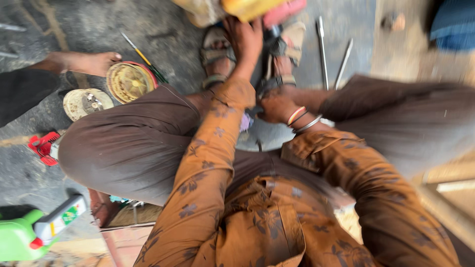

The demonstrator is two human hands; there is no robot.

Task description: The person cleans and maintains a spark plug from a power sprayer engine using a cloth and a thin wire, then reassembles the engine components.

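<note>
A yellow can [250, 7] is reached for by the open left hand [245, 42], while, nearer than the can, something unclear is gripped by the right hand [277, 106]; a firm grab seems needed.

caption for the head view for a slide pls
Seated person in a brown floral shirt reaches the left hand toward sandalled feet while the right hand rests low, metal rods on the ground.
</note>
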